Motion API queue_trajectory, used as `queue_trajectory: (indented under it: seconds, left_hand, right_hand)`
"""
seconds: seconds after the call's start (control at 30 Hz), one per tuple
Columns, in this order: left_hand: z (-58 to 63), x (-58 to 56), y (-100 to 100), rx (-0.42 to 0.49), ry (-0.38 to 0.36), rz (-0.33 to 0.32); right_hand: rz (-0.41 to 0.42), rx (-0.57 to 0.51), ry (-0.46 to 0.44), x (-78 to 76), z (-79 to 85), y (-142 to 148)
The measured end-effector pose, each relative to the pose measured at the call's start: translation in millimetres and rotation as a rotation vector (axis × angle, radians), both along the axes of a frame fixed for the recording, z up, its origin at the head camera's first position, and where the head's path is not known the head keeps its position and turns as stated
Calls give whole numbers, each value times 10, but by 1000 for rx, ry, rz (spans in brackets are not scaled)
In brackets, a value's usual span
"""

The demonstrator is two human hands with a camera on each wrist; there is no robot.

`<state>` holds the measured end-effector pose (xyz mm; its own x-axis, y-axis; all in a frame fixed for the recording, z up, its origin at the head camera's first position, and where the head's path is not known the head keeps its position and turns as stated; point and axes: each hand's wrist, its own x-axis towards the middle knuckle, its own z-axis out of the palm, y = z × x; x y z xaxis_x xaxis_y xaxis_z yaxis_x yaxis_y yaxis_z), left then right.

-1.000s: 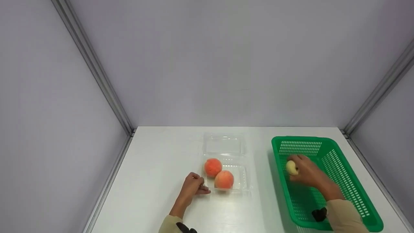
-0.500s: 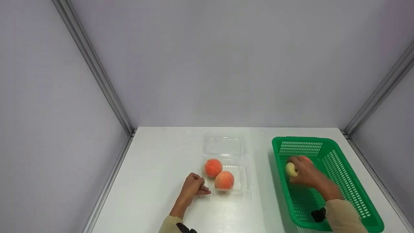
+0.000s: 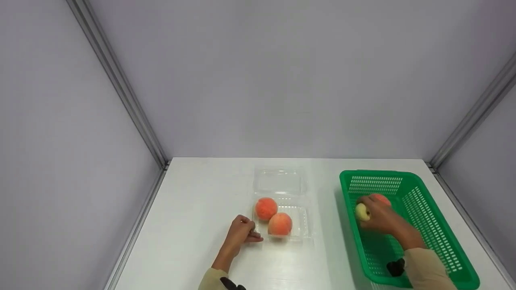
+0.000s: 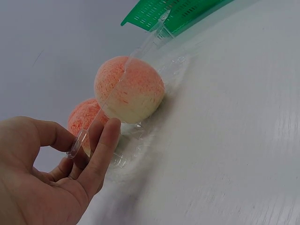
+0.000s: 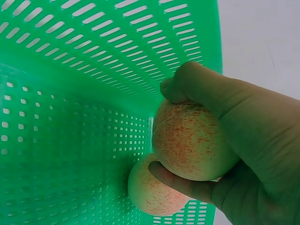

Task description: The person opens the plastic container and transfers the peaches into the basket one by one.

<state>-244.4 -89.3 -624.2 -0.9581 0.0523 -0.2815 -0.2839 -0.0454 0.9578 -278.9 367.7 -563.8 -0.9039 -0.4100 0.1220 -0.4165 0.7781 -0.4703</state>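
Observation:
My right hand (image 3: 379, 217) grips a peach (image 5: 192, 140) inside the green basket (image 3: 447, 229), with thumb and fingers curled round it. Behind it, a second peach (image 5: 154, 187) lies in the basket. My left hand (image 4: 61, 173) pinches the near left corner of a clear plastic clamshell box (image 3: 300, 221). In that box sit two peaches side by side, a redder peach (image 3: 266, 208) at the back left and a paler peach (image 3: 280, 224) in front. The box's lid (image 3: 279, 181) is folded back, flat on the table.
The white table (image 3: 193, 201) meets a grey back wall (image 3: 282, 80) and side walls with metal rails (image 3: 121, 84). High slotted sides of the basket surround my right hand. The basket stands to the right of the box.
My right hand with its peach has shifted slightly left in the basket, and the second peach has come into sight behind it. The left hand and the box have stayed put.

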Motion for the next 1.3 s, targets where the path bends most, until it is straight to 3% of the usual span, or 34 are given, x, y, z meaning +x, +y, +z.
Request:
queue_trajectory:
  seconds: [0.97, 1.3]
  left_hand:
    - [-2, -1, -15, 6, 3, -9]
    - [-5, 0, -22, 0, 12, -15]
  right_hand:
    - [-49, 46, -73, -37, -36, -85]
    - [-20, 70, -48, -64, -81, -109]
